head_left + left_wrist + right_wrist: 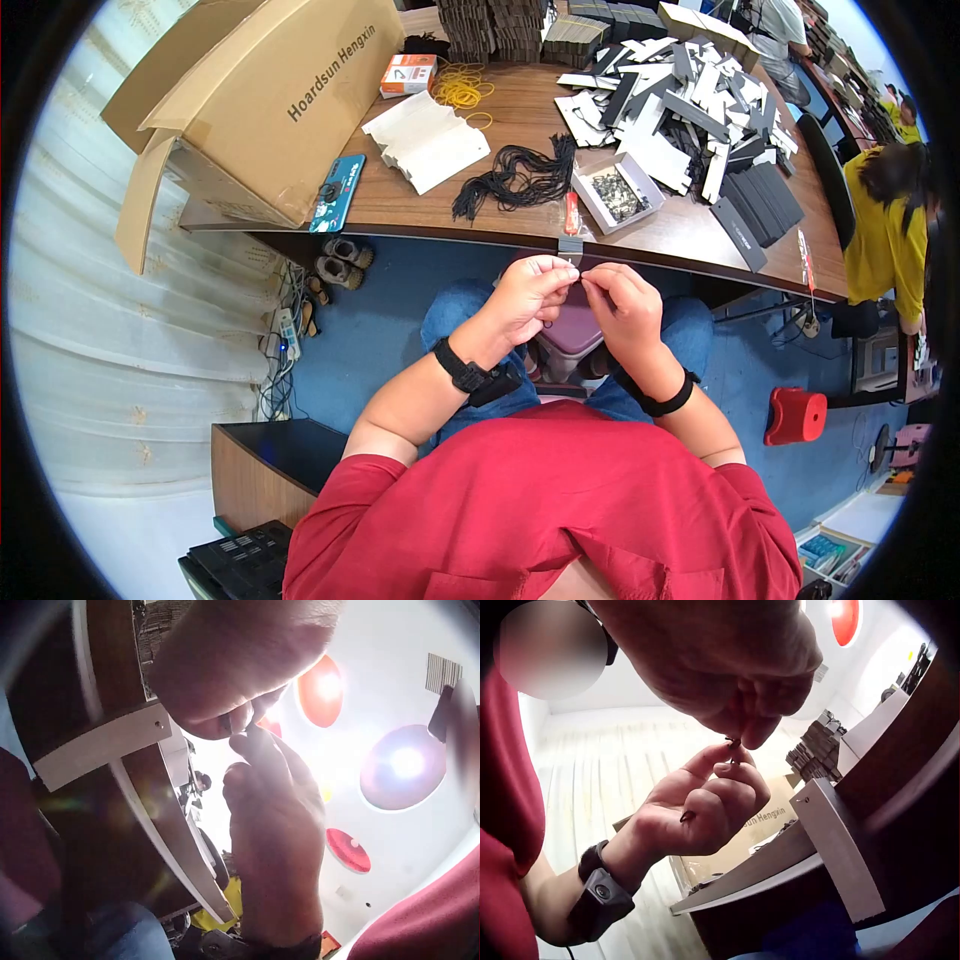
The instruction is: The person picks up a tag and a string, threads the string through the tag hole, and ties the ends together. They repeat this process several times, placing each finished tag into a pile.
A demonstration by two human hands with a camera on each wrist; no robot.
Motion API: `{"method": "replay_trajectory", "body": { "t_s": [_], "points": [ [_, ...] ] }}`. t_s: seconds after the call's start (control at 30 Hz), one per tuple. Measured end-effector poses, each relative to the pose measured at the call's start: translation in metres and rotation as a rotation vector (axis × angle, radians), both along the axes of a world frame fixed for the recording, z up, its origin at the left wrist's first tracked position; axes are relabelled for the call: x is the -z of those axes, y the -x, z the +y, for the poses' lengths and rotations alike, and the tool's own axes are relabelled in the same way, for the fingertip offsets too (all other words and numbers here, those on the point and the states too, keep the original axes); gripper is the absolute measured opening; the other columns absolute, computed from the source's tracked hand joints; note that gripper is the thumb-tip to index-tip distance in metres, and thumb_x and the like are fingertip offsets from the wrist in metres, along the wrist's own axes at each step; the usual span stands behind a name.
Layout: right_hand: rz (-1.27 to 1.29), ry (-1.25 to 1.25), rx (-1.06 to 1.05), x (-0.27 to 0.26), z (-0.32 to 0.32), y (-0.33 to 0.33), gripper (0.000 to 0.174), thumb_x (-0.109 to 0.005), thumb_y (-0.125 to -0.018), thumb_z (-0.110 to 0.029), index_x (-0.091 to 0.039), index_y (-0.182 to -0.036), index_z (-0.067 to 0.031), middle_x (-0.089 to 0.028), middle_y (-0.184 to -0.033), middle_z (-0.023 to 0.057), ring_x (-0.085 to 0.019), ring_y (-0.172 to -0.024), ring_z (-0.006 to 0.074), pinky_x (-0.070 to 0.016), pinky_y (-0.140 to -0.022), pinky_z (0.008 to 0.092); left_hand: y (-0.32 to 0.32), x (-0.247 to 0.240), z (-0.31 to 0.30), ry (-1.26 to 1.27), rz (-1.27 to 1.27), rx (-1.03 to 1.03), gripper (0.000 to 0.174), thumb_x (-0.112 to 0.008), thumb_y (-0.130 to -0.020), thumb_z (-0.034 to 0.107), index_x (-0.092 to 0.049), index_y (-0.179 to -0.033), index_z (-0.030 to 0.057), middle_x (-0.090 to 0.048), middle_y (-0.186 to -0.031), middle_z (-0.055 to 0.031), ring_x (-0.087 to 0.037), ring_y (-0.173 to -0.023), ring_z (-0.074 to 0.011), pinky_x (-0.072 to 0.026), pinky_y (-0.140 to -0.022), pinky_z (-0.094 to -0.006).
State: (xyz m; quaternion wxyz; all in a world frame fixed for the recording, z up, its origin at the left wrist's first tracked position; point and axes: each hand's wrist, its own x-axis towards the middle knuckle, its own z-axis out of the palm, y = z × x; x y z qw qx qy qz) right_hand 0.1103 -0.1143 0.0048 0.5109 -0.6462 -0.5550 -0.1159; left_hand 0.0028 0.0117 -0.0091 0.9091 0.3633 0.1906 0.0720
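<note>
The left hand (530,295) and right hand (628,310) meet at their fingertips above the lap. Between them they pinch a thin dark cord (733,741), mostly hidden by the fingers. A small loop of dark cord (688,816) pokes out of the curled left fingers in the right wrist view. A flat tag (570,248) is just beyond the fingertips at the table edge; its pale side and small hole show in the left wrist view (105,746). Whether the cord joins the tag cannot be told.
On the brown table (400,215) are black cords (515,182), a small box of metal parts (618,192), a pile of black and white tags (690,105), yellow rubber bands (462,86) and a large carton (270,110). A person in yellow (890,235) is at the right.
</note>
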Motion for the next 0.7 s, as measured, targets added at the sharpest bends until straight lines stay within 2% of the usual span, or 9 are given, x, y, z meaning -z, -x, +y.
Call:
{"method": "replay_trajectory", "body": {
  "t_s": [0.2,0.3,0.4,0.43,0.6,0.7],
  "points": [
    [-0.082,-0.021,0.003,0.003,0.001,0.0,0.017,-0.07,-0.07,0.002,-0.062,-0.084,-0.0022,-0.064,-0.078,0.0113,-0.064,-0.067,0.0262,-0.0516,-0.058,0.0314,-0.002,0.003,0.0,0.025,-0.022,0.003,0.006,-0.058,-0.09,0.01,-0.057,-0.086,0.0053,-0.049,-0.066,0.0024,-0.035,-0.046,-0.0014,-0.026,-0.039,-0.0149],
    [0.105,0.119,-0.018,-0.008,-0.005,0.008,0.017,-0.07,-0.07,0.002,-0.062,-0.084,-0.0021,-0.064,-0.078,0.0114,-0.064,-0.068,0.0267,-0.0518,-0.058,0.0319,-0.002,0.002,0.0,0.003,-0.005,-0.01,0.006,-0.058,-0.09,0.01,-0.057,-0.086,0.0051,-0.049,-0.066,0.0023,-0.036,-0.046,-0.0016,-0.0262,-0.039,-0.015],
    [-0.053,-0.003,0.018,0.002,0.001,0.0,0.016,-0.07,-0.07,0.003,-0.062,-0.083,-0.0019,-0.064,-0.078,0.0111,-0.064,-0.067,0.0253,-0.0517,-0.058,0.0314,-0.003,0.003,-0.001,-0.012,0.007,-0.006,0.007,-0.059,-0.09,0.011,-0.058,-0.085,0.0069,-0.048,-0.065,0.0039,-0.036,-0.047,-0.0011,-0.0255,-0.039,-0.0158],
    [-0.034,0.007,0.022,0.001,0.001,0.0,0.015,-0.07,-0.07,0.002,-0.062,-0.083,-0.002,-0.063,-0.077,0.011,-0.063,-0.066,0.0251,-0.0515,-0.058,0.0313,-0.003,0.003,-0.002,-0.016,0.008,-0.003,0.007,-0.059,-0.09,0.012,-0.058,-0.085,0.0078,-0.048,-0.064,0.0048,-0.035,-0.047,-0.0007,-0.0251,-0.04,-0.0161],
    [0.178,0.112,0.065,-0.005,-0.005,0.0,0.013,-0.071,-0.071,0.001,-0.062,-0.08,-0.0028,-0.063,-0.076,0.0111,-0.062,-0.064,0.0249,-0.05,-0.056,0.0311,0.0,0.0,0.001,-0.071,0.027,-0.021,0.006,-0.061,-0.088,0.009,-0.061,-0.091,0.0039,-0.053,-0.068,0.0028,-0.037,-0.048,-0.0011,-0.0263,-0.04,-0.0165],
    [0.097,0.096,0.063,-0.005,-0.006,-0.005,0.012,-0.071,-0.072,0.0,-0.062,-0.079,-0.0026,-0.062,-0.074,0.0112,-0.062,-0.064,0.0254,-0.0489,-0.055,0.0316,0.001,0.003,0.002,-0.218,0.048,-0.013,0.008,-0.062,-0.088,0.009,-0.063,-0.093,0.002,-0.057,-0.071,0.0021,-0.039,-0.05,-0.0005,-0.0279,-0.041,-0.0161]
  ]
}}
